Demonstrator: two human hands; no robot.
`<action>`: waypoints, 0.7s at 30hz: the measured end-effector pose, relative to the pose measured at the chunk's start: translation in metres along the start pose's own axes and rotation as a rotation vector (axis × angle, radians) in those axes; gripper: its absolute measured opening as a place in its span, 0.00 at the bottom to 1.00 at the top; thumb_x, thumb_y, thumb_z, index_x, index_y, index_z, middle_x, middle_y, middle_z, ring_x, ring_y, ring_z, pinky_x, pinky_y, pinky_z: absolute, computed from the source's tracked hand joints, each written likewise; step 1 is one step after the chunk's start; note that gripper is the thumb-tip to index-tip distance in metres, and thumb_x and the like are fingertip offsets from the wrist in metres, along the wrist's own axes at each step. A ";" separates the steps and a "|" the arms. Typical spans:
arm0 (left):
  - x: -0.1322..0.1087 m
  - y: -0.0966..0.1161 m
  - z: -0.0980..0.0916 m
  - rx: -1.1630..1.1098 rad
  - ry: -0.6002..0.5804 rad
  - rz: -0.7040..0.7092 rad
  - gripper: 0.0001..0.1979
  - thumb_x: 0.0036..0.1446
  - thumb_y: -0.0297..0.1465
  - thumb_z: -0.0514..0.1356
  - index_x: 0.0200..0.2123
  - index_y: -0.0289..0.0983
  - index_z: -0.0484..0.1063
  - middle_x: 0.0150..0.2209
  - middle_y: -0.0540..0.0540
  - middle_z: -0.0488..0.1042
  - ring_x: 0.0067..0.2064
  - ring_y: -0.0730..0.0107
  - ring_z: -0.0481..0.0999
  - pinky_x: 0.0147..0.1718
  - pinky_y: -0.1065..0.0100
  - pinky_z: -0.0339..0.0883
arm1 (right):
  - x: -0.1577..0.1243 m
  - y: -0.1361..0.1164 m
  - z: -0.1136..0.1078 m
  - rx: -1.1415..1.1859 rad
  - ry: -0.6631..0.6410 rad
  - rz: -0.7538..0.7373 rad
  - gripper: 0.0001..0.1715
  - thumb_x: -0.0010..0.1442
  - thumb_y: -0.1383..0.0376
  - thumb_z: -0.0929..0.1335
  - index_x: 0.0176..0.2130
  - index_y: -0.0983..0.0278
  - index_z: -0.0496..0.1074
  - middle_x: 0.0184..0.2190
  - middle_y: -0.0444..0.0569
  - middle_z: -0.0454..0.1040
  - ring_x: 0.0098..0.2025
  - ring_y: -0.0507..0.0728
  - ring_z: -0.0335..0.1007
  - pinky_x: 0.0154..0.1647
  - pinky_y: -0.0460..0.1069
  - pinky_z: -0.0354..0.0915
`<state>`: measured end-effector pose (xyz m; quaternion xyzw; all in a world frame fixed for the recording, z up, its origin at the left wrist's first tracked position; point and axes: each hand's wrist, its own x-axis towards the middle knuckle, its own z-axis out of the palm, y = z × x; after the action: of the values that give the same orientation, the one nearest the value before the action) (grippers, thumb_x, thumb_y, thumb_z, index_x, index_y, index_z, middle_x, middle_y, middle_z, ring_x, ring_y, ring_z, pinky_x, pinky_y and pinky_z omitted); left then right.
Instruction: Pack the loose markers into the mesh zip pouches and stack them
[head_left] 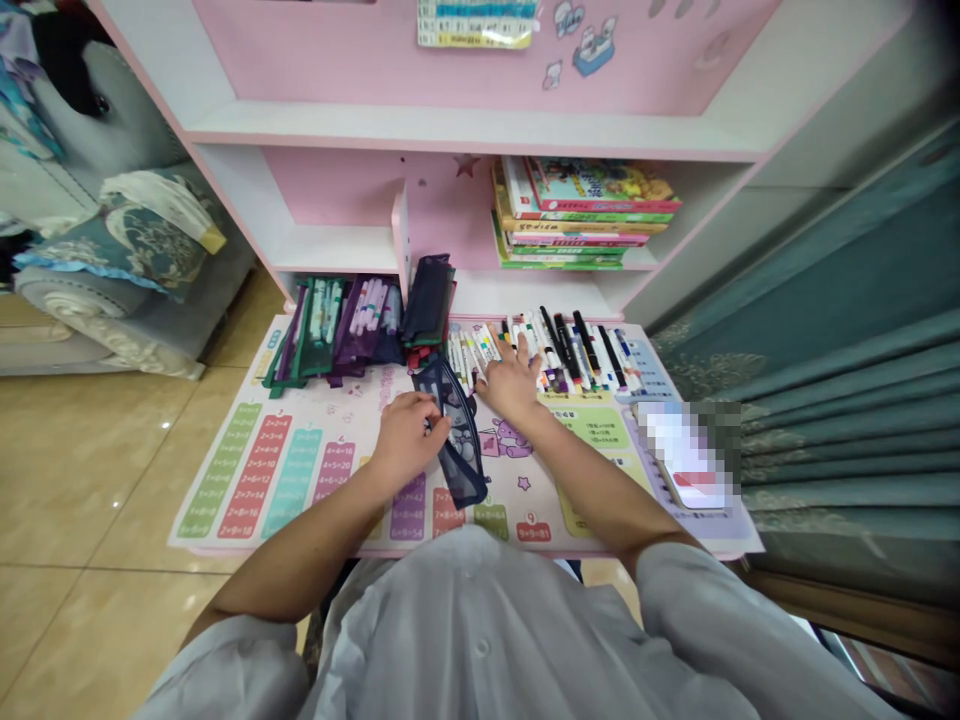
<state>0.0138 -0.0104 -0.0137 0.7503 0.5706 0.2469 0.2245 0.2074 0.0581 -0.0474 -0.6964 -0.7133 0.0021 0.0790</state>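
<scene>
Navy mesh makes up the slim zip pouch (pixel 461 445) lying lengthwise on the desk (pixel 544 505), in front of the person and between the two forearms. The left hand (pixel 412 440) is at its left edge, the grip closed on the fabric with thumb and fingers bent around it. The right hand (pixel 514 380) reaches past the pouch's far end, its grip loose and fingers spread over a row of marker pens (pixel 566 345) (whether a fingertip pinches one of them, I cannot tell). Several of the pens are thick and black, others white-barrelled. Left of the pens stands a pile of dark folded pouches (pixel 427 300), and beside that lie a purple pouch (pixel 364 320) and a green pouch (pixel 319 325), both with pens showing through. A multiplication chart (pixel 255 475) covers the near left side of the desk. On the right rests a phone (pixel 686 455), its screen partly blurred, and a stack of books (pixel 585 220) sits on the shelf behind the pens.
</scene>
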 end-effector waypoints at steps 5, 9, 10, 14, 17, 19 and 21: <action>0.000 -0.001 0.000 0.007 0.012 0.014 0.11 0.56 0.35 0.59 0.23 0.39 0.70 0.42 0.43 0.77 0.50 0.58 0.75 0.51 0.56 0.67 | 0.000 -0.001 -0.008 0.013 -0.085 -0.019 0.18 0.53 0.59 0.69 0.41 0.66 0.79 0.70 0.56 0.50 0.71 0.76 0.36 0.62 0.75 0.46; 0.000 -0.001 0.000 0.011 0.014 0.019 0.11 0.56 0.35 0.59 0.23 0.39 0.70 0.42 0.43 0.78 0.49 0.59 0.76 0.50 0.57 0.68 | -0.003 -0.003 -0.025 0.076 -0.047 -0.001 0.15 0.52 0.61 0.68 0.37 0.66 0.79 0.68 0.55 0.56 0.71 0.74 0.37 0.64 0.74 0.45; 0.000 -0.001 0.000 0.014 0.014 0.019 0.11 0.56 0.35 0.59 0.23 0.39 0.70 0.42 0.43 0.78 0.49 0.59 0.75 0.50 0.56 0.68 | -0.005 -0.004 -0.031 0.098 -0.031 -0.001 0.13 0.52 0.61 0.68 0.34 0.66 0.79 0.67 0.54 0.57 0.71 0.74 0.38 0.64 0.74 0.44; 0.000 0.000 -0.001 0.022 0.011 0.013 0.11 0.56 0.35 0.60 0.23 0.39 0.70 0.43 0.43 0.78 0.50 0.58 0.75 0.51 0.56 0.67 | -0.018 -0.010 -0.057 0.236 -0.011 -0.037 0.08 0.49 0.63 0.69 0.24 0.65 0.75 0.65 0.54 0.61 0.69 0.73 0.43 0.63 0.72 0.47; 0.000 0.000 -0.001 0.018 0.006 0.013 0.11 0.56 0.34 0.60 0.23 0.39 0.69 0.43 0.43 0.78 0.49 0.58 0.75 0.51 0.57 0.67 | -0.032 -0.015 -0.077 0.323 -0.053 -0.101 0.08 0.47 0.64 0.69 0.19 0.64 0.71 0.62 0.53 0.66 0.68 0.73 0.49 0.63 0.70 0.49; 0.001 0.000 -0.001 0.015 -0.002 0.016 0.11 0.56 0.34 0.60 0.23 0.39 0.69 0.43 0.43 0.78 0.48 0.58 0.76 0.50 0.57 0.67 | -0.041 -0.018 -0.087 0.342 -0.096 -0.143 0.09 0.46 0.66 0.69 0.18 0.64 0.69 0.61 0.52 0.68 0.67 0.73 0.50 0.62 0.69 0.51; 0.001 0.000 0.000 0.008 -0.005 0.021 0.10 0.56 0.33 0.59 0.23 0.39 0.69 0.41 0.44 0.78 0.48 0.59 0.76 0.50 0.58 0.67 | -0.048 -0.020 -0.094 0.336 -0.137 -0.186 0.09 0.46 0.65 0.69 0.17 0.64 0.69 0.60 0.52 0.69 0.67 0.74 0.51 0.62 0.68 0.52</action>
<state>0.0136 -0.0096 -0.0135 0.7578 0.5631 0.2450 0.2205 0.1992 -0.0001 0.0424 -0.6028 -0.7678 0.1611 0.1453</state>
